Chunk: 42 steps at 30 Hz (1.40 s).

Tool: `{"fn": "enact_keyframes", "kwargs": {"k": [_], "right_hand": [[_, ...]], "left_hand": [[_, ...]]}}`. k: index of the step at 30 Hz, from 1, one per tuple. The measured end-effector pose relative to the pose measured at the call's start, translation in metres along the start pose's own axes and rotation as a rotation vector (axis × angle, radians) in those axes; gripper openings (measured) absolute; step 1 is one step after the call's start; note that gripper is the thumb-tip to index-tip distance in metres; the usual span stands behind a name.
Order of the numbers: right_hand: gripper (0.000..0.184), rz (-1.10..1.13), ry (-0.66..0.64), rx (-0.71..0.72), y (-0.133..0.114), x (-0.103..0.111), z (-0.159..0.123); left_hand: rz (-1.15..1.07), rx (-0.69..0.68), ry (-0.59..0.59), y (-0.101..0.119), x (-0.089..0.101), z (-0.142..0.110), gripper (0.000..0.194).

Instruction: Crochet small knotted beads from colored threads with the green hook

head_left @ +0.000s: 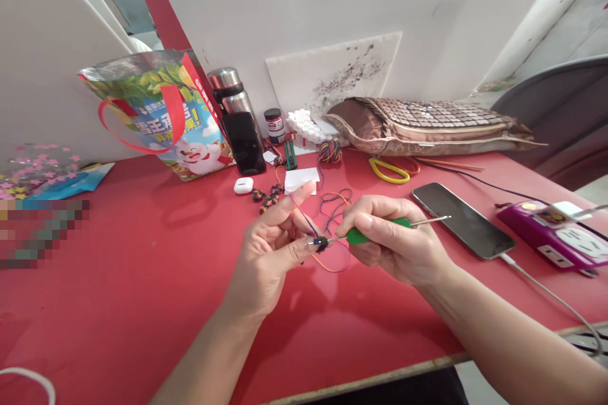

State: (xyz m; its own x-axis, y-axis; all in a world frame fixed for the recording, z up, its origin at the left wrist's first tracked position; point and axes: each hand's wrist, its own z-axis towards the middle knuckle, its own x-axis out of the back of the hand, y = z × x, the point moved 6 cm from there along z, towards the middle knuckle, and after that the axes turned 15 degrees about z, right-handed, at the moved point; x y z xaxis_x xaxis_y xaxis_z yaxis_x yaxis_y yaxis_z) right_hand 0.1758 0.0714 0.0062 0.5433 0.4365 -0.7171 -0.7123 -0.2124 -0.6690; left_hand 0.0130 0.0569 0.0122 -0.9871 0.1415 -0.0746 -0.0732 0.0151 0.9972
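Between the thumb and fingers of my left hand is a small dark crochet piece. My right hand is closed around the green handle of a crochet hook, which has a metal shaft at both ends. The shaft on the left passes into the crochet piece; the other points right, above a phone. A strand of multicoloured yarn runs taut from the piece up to a raised left finger. More of this yarn loops loosely on the red table behind and below my hands.
At the back stand a colourful bag, a steel flask, an upright phone and a yarn ball. To the right lie yellow-handled scissors, a charging phone, a purple power strip and a brown cushion.
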Motion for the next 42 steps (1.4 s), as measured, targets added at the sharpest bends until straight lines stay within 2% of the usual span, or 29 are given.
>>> {"fn": "enact_keyframes", "kwargs": {"k": [6,11,17,22,27,31,33,37,42], "right_hand": [[0.023,-0.046,-0.038,0.053,0.003,-0.004,-0.004],[0.025,-0.050,-0.017,0.062,0.003,-0.004,0.001],[0.029,-0.004,0.052,-0.031,0.007,-0.002,0.007],[0.030,0.038,0.097,-0.068,0.010,-0.002,0.007],[0.027,0.055,0.000,-0.027,0.011,-0.008,0.003],[0.017,0.036,-0.087,0.049,0.008,-0.011,-0.001],[0.018,0.012,-0.040,0.096,0.007,-0.009,0.000],[0.023,-0.017,0.118,0.176,0.005,-0.003,0.003],[0.023,-0.040,0.133,0.182,0.007,-0.002,0.003]], "left_hand": [[-0.081,-0.001,0.029,0.000,-0.007,-0.001,0.060],[-0.017,-0.099,0.026,0.004,-0.007,-0.005,0.050],[0.066,-0.215,0.035,0.008,-0.001,-0.006,0.049],[0.160,-0.210,0.056,0.010,0.000,-0.010,0.047],[0.164,-0.245,0.060,0.012,-0.006,-0.012,0.044],[0.081,-0.201,0.020,0.005,-0.011,-0.010,0.050],[0.060,-0.167,0.034,0.001,-0.011,-0.009,0.051],[0.041,-0.157,0.138,-0.001,-0.006,-0.009,0.048],[0.095,-0.161,0.176,0.005,-0.005,-0.010,0.049]]}}
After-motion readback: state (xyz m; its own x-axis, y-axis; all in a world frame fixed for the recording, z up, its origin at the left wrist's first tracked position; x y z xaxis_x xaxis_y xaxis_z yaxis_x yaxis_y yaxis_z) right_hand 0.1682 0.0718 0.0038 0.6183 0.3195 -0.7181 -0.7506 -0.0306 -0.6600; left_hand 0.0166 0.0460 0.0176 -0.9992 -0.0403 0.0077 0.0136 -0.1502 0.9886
